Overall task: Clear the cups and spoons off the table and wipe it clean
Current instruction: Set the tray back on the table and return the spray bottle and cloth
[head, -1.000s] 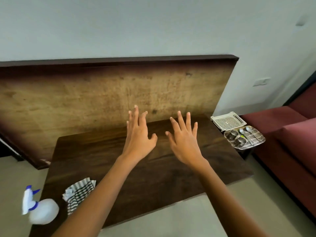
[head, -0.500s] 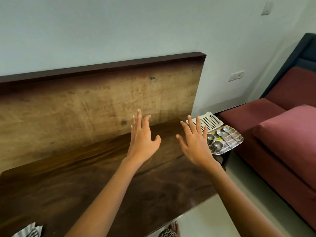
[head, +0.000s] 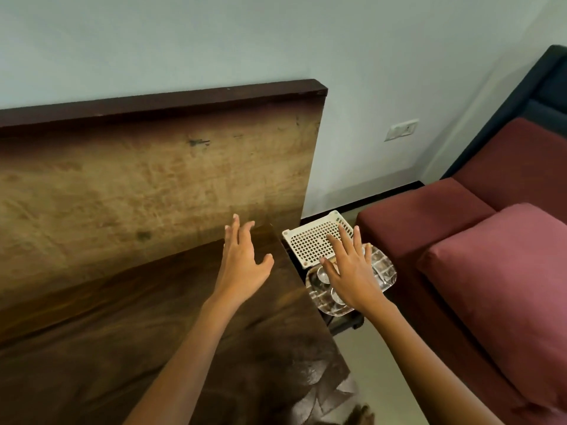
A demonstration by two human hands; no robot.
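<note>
A dark wooden table (head: 153,332) fills the lower left. My left hand (head: 242,265) hovers open over its far right corner, fingers spread. My right hand (head: 352,271) is open, held past the table's right edge above a clear glass tray (head: 385,268) that holds small steel cups (head: 323,274) and spoons. The hand hides most of the tray's contents. A white perforated plastic tray (head: 310,243) lies just behind the glass tray, with my fingertips over its near right part.
A tall wooden board (head: 153,185) leans against the wall behind the table. A maroon sofa (head: 445,216) with a pink cushion (head: 506,271) stands right of the trays. A wall socket (head: 401,129) sits above. Pale floor shows at the bottom right.
The view has swung right; the spray bottle and striped cloth have left the frame. Both hands moved right, and my right hand went from over the table to above the glass tray.
</note>
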